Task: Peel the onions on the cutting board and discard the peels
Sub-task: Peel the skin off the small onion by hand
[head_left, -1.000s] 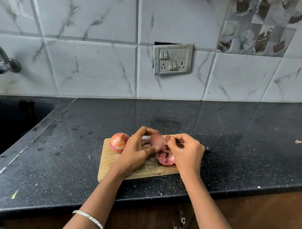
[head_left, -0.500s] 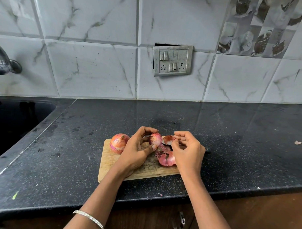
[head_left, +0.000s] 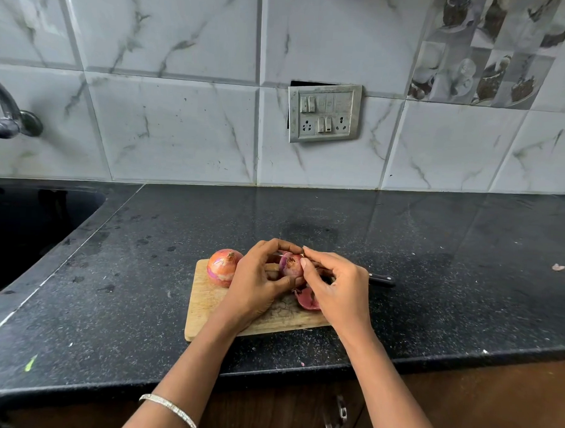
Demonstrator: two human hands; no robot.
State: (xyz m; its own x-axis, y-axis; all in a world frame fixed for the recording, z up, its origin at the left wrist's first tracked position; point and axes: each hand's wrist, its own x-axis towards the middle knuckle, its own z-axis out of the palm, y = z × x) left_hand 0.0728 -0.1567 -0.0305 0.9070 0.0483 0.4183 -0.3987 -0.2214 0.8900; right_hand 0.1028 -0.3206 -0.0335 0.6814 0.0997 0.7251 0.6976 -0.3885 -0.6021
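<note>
A wooden cutting board [head_left: 207, 304] lies on the black counter. My left hand [head_left: 256, 283] holds a small purple onion [head_left: 291, 265] above the board. My right hand [head_left: 339, 289] pinches at the top of that onion with thumb and forefinger. An unpeeled orange-pink onion [head_left: 223, 267] sits on the board's far left corner. Loose reddish peels [head_left: 307, 299] lie on the board under my right hand, partly hidden by it.
A black knife handle [head_left: 381, 279] sticks out right of my right hand, at the board's far edge. A dark sink [head_left: 27, 230] and a tap [head_left: 9, 118] are at the left. One peel scrap [head_left: 558, 267] lies far right on the counter [head_left: 433, 267].
My left hand has turned the small onion so its root end faces up. My right hand has let a peel drop and moved back onto the onion's top.
</note>
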